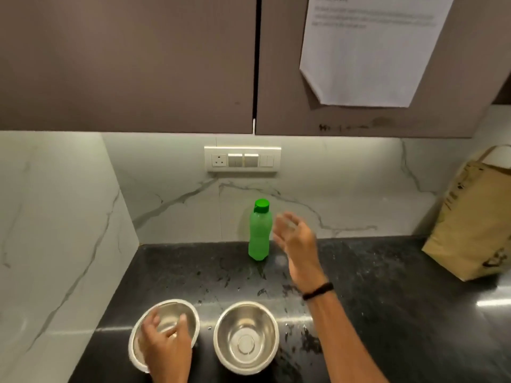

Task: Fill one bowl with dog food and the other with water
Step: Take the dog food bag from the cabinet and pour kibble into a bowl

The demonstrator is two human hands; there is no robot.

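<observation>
Two steel bowls stand side by side at the front of the black counter [387, 313]. My left hand [166, 341] hangs over the left bowl [171, 310] with spread fingers, and whether it touches the bowl I cannot tell. The right bowl [246, 337] holds nothing. A green bottle [259, 230] with its green cap on stands upright near the back wall. Just right of the bottle, my right hand [297, 241] is stretched out with open fingers, a small gap away from it. A tan paper bag [475, 219] leans at the far right.
A marble side wall [55, 244] closes the counter on the left. The backsplash carries a socket and switch panel [242, 158]. Brown wall cabinets [127, 62] hang above, with a paper sheet [370, 48] stuck on the right door.
</observation>
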